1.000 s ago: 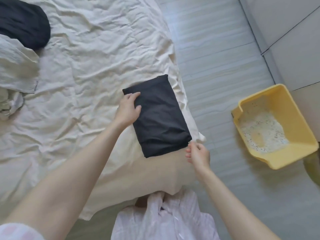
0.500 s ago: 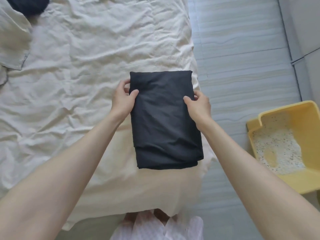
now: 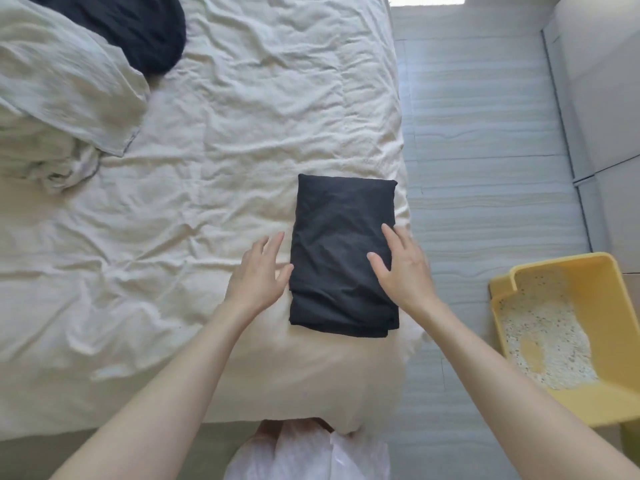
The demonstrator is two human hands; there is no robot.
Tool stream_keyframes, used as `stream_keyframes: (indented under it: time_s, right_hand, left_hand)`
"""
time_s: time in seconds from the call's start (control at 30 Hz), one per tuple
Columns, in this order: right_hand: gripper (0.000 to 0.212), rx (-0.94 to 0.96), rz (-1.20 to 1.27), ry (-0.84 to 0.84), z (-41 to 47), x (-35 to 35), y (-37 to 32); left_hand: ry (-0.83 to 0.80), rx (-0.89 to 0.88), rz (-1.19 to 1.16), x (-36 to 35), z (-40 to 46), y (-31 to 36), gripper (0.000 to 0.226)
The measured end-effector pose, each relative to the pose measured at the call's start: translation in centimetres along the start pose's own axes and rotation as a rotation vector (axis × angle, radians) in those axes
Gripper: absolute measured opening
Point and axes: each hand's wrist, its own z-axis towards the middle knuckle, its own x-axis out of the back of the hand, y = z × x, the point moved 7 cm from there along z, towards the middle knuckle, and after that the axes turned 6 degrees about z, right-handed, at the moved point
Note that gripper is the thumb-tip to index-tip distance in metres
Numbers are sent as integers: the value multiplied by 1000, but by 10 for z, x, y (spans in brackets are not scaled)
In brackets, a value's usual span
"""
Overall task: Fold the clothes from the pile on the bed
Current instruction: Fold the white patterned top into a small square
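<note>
A folded black garment (image 3: 343,254) is seen lying flat near the right edge of the bed (image 3: 242,133), released half a second after being gripped at both sides. The left hand (image 3: 258,275) is held with fingers spread just beside its left edge; the right hand (image 3: 403,268) is laid flat, fingers straight, on its right side. This piece is judged finished. A pile of unfolded clothes (image 3: 69,81) is left at the bed's far left corner, still to be folded.
</note>
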Motion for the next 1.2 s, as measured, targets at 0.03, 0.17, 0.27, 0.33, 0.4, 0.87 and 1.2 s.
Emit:
stream_keyframes:
  time_s: [0.03, 0.17, 0.27, 0.33, 0.4, 0.87, 1.2]
  right_hand:
    - [59, 53, -43, -3, -10, 4, -15]
    - [60, 240, -97, 22, -45, 27, -87]
    - [60, 395, -61, 91, -72, 49, -157]
    - [59, 482, -61, 122, -92, 54, -202]
    - [59, 549, -62, 113, -112, 49, -243]
    - [61, 627, -221, -28, -188, -112, -445]
    - [61, 627, -395, -91, -91, -197, -517]
  left_hand:
    - [65, -30, 33, 16, -14, 0, 61]
    - [257, -54, 65, 87, -67, -14, 60]
    - [414, -77, 50, 145, -110, -30, 59]
    - [503, -87, 37, 176, -141, -46, 57]
    - [549, -80, 10, 195, -172, -70, 57]
    - [536, 120, -3, 269, -291, -332, 58]
    - [432, 188, -75, 279, -235, -414, 57]
